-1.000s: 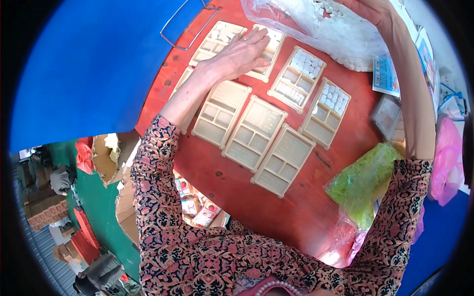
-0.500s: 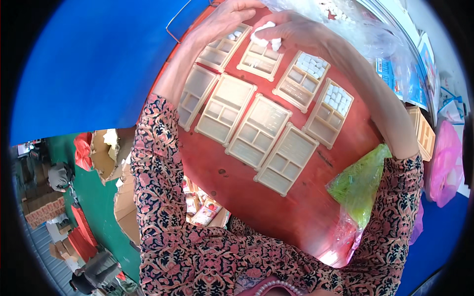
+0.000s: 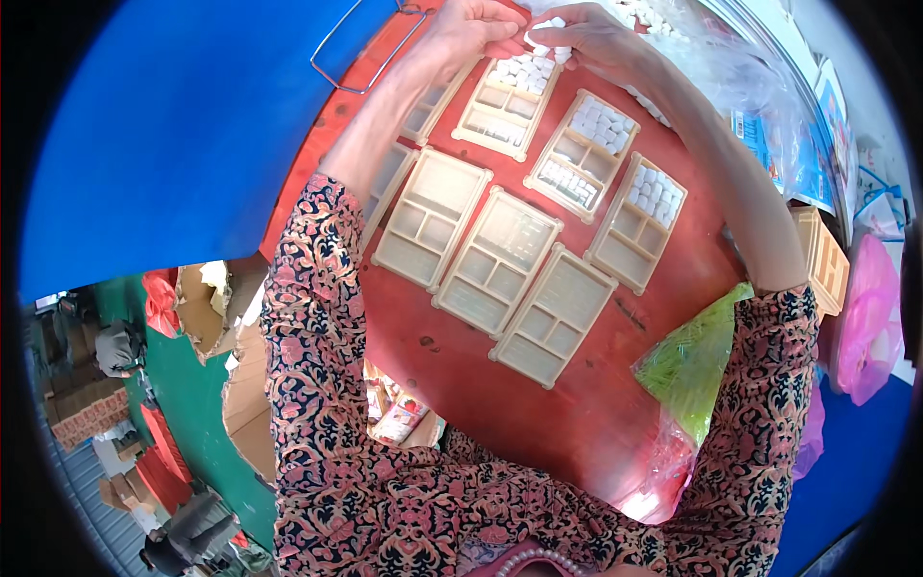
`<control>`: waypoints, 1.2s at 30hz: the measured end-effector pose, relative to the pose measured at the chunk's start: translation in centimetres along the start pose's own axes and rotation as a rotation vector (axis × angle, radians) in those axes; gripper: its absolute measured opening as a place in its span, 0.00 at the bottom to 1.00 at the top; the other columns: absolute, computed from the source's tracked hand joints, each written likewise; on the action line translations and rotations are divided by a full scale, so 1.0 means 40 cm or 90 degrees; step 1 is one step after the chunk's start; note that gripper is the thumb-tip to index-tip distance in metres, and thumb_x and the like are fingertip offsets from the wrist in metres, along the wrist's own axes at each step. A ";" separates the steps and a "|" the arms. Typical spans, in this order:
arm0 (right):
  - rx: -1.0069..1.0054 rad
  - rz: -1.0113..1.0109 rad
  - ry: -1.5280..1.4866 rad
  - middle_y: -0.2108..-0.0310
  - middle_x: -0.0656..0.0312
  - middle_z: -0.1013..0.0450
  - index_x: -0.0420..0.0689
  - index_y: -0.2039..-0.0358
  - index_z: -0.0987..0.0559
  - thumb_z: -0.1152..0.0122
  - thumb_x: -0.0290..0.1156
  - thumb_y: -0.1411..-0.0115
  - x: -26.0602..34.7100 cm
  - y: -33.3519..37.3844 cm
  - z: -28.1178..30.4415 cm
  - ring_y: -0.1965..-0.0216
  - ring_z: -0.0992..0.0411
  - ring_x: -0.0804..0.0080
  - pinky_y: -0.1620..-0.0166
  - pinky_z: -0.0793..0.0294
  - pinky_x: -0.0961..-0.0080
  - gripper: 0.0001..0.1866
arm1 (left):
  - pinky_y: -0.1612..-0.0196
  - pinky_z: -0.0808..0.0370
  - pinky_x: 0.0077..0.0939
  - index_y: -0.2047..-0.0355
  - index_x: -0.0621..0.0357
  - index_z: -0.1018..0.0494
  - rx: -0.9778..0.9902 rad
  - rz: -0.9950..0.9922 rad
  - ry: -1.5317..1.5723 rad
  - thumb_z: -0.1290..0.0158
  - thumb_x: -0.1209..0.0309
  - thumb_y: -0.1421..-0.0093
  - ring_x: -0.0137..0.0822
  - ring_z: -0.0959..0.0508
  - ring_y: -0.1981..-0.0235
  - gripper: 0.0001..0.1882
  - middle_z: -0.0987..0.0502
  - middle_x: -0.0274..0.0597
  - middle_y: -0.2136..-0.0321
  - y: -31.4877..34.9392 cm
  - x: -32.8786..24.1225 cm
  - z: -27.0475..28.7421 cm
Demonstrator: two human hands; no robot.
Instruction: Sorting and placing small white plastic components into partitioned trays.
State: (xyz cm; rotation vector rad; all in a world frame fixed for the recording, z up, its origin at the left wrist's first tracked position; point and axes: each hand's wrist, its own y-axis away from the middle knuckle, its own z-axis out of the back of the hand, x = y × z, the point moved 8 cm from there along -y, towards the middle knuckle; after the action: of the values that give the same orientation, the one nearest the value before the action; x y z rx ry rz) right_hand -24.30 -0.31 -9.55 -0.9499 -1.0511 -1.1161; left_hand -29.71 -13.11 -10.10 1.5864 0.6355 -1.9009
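Observation:
At the far edge of the red table, my right hand [image 3: 601,43] is closed on several small white pieces [image 3: 546,37], pinched between thumb and fingers. My left hand [image 3: 476,31] is beside it, fingers curled together; what they hold, if anything, is too small to make out. Just below both hands lies a cream compartment tray [image 3: 495,131] with white pieces in its far, large compartment. Two more trays, the middle one [image 3: 581,154] and the right one [image 3: 636,221], also have white pieces in their far compartments. My left arm partly hides other trays.
Nearer me, three cream trays [image 3: 500,260] lie side by side on the red table [image 3: 413,332]. Clear plastic film [image 3: 711,72] covers the far right side. A green plastic bag [image 3: 687,351] lies by my right sleeve. A wire handle [image 3: 336,58] sticks up at the far left.
White pieces now fill the far compartment of the tray below my hands. Both hands have shifted slightly right and come closer together. The trays appear a little lower left in view.

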 end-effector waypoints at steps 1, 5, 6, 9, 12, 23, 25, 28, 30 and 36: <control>-0.001 0.007 0.033 0.77 0.66 0.26 0.39 0.67 0.19 0.38 0.30 0.43 0.009 -0.005 -0.009 0.77 0.31 0.81 0.74 0.34 0.83 0.08 | 0.62 0.25 0.24 0.57 0.62 0.24 -0.002 0.000 -0.003 0.46 0.73 0.40 0.28 0.22 0.67 0.12 0.20 0.37 0.69 0.000 0.015 0.006; -0.010 -0.022 -0.011 0.72 0.67 0.26 0.41 0.61 0.20 0.39 0.33 0.41 -0.050 -0.012 0.017 0.72 0.31 0.85 0.72 0.34 0.87 0.11 | 0.54 0.21 0.28 0.54 0.68 0.29 -0.001 0.066 0.097 0.47 0.74 0.38 0.40 0.19 0.59 0.14 0.22 0.49 0.61 0.002 0.019 -0.065; -0.004 -0.029 -0.011 0.73 0.67 0.26 0.41 0.62 0.20 0.39 0.33 0.42 -0.048 -0.019 0.005 0.73 0.31 0.85 0.72 0.34 0.86 0.11 | 0.54 0.20 0.31 0.56 0.68 0.28 -0.009 0.088 0.127 0.46 0.75 0.39 0.42 0.18 0.61 0.13 0.21 0.50 0.62 0.011 0.025 -0.058; -0.009 -0.041 -0.017 0.74 0.67 0.26 0.42 0.62 0.20 0.38 0.34 0.42 -0.059 -0.020 0.006 0.75 0.31 0.84 0.74 0.35 0.86 0.11 | 0.52 0.21 0.32 0.57 0.69 0.28 -0.007 0.115 0.160 0.45 0.76 0.41 0.43 0.19 0.60 0.13 0.21 0.52 0.62 0.030 0.022 -0.077; -0.024 -0.044 -0.021 0.75 0.67 0.27 0.41 0.61 0.20 0.38 0.34 0.42 -0.067 -0.018 0.020 0.76 0.32 0.85 0.75 0.36 0.87 0.12 | 0.50 0.21 0.32 0.57 0.70 0.28 -0.021 0.130 0.205 0.43 0.78 0.43 0.44 0.19 0.59 0.13 0.22 0.54 0.61 0.020 0.029 -0.088; -0.007 0.124 -0.024 0.77 0.67 0.27 0.40 0.70 0.20 0.40 0.30 0.45 0.068 0.019 -0.016 0.76 0.31 0.83 0.71 0.34 0.84 0.07 | 0.61 0.18 0.28 0.61 0.75 0.28 -0.159 0.111 0.150 0.43 0.82 0.46 0.42 0.18 0.67 0.12 0.22 0.53 0.67 0.031 0.023 -0.036; -0.129 0.050 -0.018 0.78 0.67 0.27 0.40 0.71 0.20 0.40 0.30 0.46 -0.011 -0.002 0.055 0.76 0.31 0.82 0.72 0.33 0.83 0.07 | 0.60 0.19 0.24 0.61 0.72 0.27 -0.185 0.098 0.027 0.43 0.80 0.44 0.38 0.18 0.66 0.11 0.21 0.50 0.66 0.015 0.025 -0.041; -0.123 0.071 -0.030 0.78 0.66 0.27 0.39 0.70 0.20 0.39 0.29 0.46 -0.004 -0.021 0.045 0.77 0.30 0.82 0.75 0.34 0.83 0.07 | 0.71 0.22 0.18 0.66 0.69 0.24 -0.194 0.029 -0.182 0.42 0.79 0.45 0.30 0.20 0.74 0.07 0.21 0.43 0.75 0.035 0.005 0.005; -0.117 0.053 -0.030 0.78 0.66 0.26 0.38 0.69 0.20 0.38 0.28 0.46 -0.021 -0.020 0.053 0.77 0.30 0.81 0.75 0.33 0.84 0.07 | 0.76 0.26 0.22 0.76 0.66 0.22 -0.179 -0.020 -0.263 0.38 0.78 0.51 0.27 0.21 0.80 0.04 0.22 0.42 0.81 0.028 -0.011 -0.003; -0.118 0.091 -0.023 0.77 0.65 0.26 0.38 0.68 0.20 0.38 0.29 0.46 -0.011 -0.008 0.050 0.77 0.30 0.81 0.74 0.32 0.84 0.08 | 0.69 0.25 0.32 0.73 0.65 0.21 -0.128 -0.142 -0.471 0.43 0.77 0.50 0.40 0.19 0.75 0.05 0.22 0.51 0.79 0.007 -0.047 -0.055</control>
State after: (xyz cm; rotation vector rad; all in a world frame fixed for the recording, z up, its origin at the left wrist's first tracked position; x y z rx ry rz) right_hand -25.00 1.62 -9.48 -1.1789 -0.9041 -1.0937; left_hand -27.73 -11.58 -8.63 0.6195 0.6525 -2.2930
